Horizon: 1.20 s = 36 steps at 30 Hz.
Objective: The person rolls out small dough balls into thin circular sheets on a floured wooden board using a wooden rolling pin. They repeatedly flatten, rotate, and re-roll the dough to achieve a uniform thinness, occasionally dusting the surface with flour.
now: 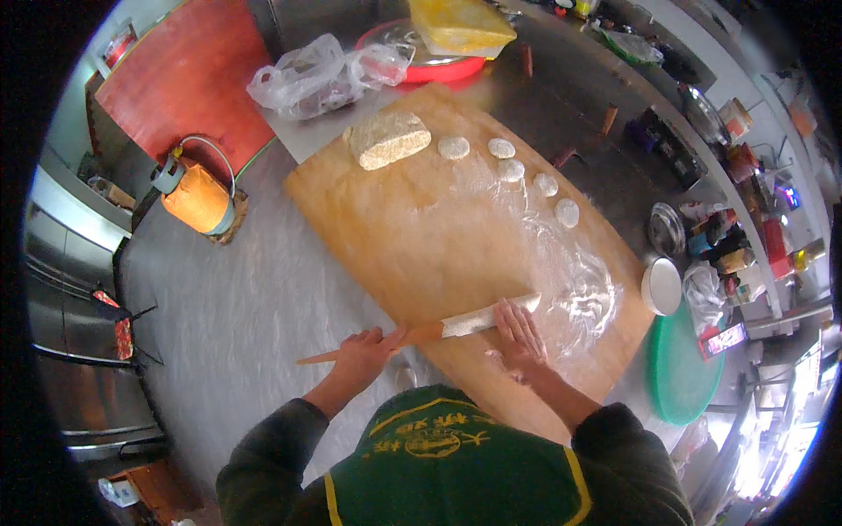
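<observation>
A wooden rolling pin (421, 334) slants across the near part of a floured wooden board (421, 243). Pale dough (464, 324) is wrapped around its right part. My left hand (363, 355) grips the bare wood, the tapered tip sticking out to the left beyond the board's edge. My right hand (518, 338) lies with its fingers stretched over the wrapped dough near the right end. On the far side of the board sits a thick block of dough (391, 140). Several small flattened dough rounds (511, 170) lie to its right, and loose flour (585, 302) whitens the board's right side.
A white round container (661, 286) and a green round lid (684, 375) are at the right. Behind the board are a clear plastic bag (302, 79) and a red basin (454, 71). A gas torch with an orange-wrapped canister (197, 199) is at the left on the metal worktop (250, 296).
</observation>
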Each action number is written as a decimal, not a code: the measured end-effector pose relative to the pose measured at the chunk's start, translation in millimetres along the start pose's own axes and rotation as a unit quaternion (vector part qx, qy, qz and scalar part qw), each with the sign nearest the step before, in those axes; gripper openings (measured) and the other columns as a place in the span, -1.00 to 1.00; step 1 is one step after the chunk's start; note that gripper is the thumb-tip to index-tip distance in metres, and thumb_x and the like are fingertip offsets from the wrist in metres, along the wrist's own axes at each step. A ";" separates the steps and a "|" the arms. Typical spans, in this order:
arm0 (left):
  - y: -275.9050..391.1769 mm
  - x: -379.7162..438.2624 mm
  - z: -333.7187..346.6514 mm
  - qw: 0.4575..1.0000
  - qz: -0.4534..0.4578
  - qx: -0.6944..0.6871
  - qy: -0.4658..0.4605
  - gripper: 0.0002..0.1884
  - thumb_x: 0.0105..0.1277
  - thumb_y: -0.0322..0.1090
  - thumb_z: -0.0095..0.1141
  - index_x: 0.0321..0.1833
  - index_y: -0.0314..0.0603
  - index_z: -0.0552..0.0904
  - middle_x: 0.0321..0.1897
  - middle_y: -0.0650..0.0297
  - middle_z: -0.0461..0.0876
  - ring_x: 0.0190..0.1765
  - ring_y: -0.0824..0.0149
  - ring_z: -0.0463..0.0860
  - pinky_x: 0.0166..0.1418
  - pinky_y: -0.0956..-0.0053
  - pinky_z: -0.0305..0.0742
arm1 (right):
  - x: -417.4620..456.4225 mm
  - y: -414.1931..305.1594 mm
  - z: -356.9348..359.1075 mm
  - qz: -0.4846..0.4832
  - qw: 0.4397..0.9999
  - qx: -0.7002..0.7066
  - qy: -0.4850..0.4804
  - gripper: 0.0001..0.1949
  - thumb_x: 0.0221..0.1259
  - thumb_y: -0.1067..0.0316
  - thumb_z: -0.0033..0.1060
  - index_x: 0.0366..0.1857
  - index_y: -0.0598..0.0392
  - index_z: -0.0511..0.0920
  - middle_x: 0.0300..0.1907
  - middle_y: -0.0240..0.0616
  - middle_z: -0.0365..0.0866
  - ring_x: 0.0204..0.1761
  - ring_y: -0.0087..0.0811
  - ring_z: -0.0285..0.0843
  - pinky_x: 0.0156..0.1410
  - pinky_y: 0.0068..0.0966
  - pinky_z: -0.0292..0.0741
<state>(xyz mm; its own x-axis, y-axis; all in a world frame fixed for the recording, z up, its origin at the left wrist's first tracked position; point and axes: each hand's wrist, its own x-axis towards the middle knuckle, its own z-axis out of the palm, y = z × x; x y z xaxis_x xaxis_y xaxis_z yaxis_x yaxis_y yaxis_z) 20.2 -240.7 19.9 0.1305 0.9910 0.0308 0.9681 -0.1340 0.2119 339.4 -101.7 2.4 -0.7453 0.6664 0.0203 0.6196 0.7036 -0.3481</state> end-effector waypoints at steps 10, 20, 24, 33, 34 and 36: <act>31.4 -21.5 6.4 0.997 -0.065 -0.050 -0.003 -0.48 0.35 -0.21 0.18 0.38 0.14 0.42 -0.34 0.19 0.54 -0.33 0.08 0.64 -0.28 0.18 0.58 | 9.7 -14.2 16.5 -0.050 0.993 0.024 0.100 -0.24 0.33 -0.01 0.14 0.50 0.17 0.15 0.55 0.00 0.08 0.60 -0.02 -0.04 0.65 0.06 -0.22; -30.1 3.8 26.5 0.997 -0.032 0.020 0.068 -0.59 0.42 -0.20 0.11 0.32 0.07 0.48 -0.35 0.15 0.53 -0.32 0.04 0.62 -0.29 0.17 0.54 | 139.8 -10.4 22.5 -0.065 0.993 -0.096 0.018 -0.34 0.36 -0.10 0.06 0.43 0.09 0.30 0.50 -0.13 0.22 0.57 -0.15 0.05 0.64 -0.02 -0.06; -54.6 39.4 4.3 0.990 -0.129 -0.012 0.061 -0.62 0.50 -0.14 0.02 0.30 -0.04 0.51 -0.28 0.07 0.60 -0.25 -0.04 0.64 -0.21 0.10 0.59 | 233.0 -41.3 12.0 -0.064 0.980 -0.090 0.164 -0.38 0.34 -0.11 0.07 0.38 0.03 0.38 0.49 -0.19 0.26 0.57 -0.21 0.05 0.62 0.01 -0.05; -58.3 32.7 2.9 0.996 -0.081 -0.030 -0.003 -0.53 0.40 -0.15 0.15 0.35 0.20 0.42 -0.35 0.17 0.58 -0.30 0.03 0.67 -0.30 0.15 0.57 | 165.6 -57.0 34.0 -0.013 0.996 -0.031 0.081 -0.24 0.33 -0.18 0.08 0.50 0.05 0.20 0.60 -0.23 0.01 0.62 -0.18 -0.08 0.68 -0.09 -0.20; -52.4 31.3 1.7 0.996 -0.081 -0.036 -0.008 -0.51 0.39 -0.15 0.15 0.37 0.20 0.41 -0.35 0.17 0.58 -0.30 0.03 0.67 -0.30 0.15 0.57 | 147.9 -56.3 31.8 -0.010 0.998 -0.026 0.062 -0.23 0.33 -0.17 0.07 0.51 0.06 0.17 0.60 -0.23 0.00 0.62 -0.17 -0.08 0.68 -0.10 -0.20; -39.0 25.4 -0.9 0.995 -0.083 -0.050 -0.019 -0.47 0.39 -0.15 0.16 0.41 0.21 0.38 -0.35 0.18 0.59 -0.30 0.04 0.68 -0.31 0.15 0.57 | 115.0 -56.3 27.5 -0.005 1.000 -0.015 0.022 -0.20 0.35 -0.17 0.06 0.54 0.08 0.11 0.61 -0.23 -0.02 0.62 -0.14 -0.09 0.68 -0.12 -0.22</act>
<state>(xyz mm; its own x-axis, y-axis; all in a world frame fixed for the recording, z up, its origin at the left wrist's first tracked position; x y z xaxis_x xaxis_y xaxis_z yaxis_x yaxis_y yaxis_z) -14.4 -210.3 13.3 -0.0188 0.9986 -0.0489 0.9513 0.0330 0.3066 212.0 -71.4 -1.5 -0.7405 0.6690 0.0647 0.6195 0.7167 -0.3203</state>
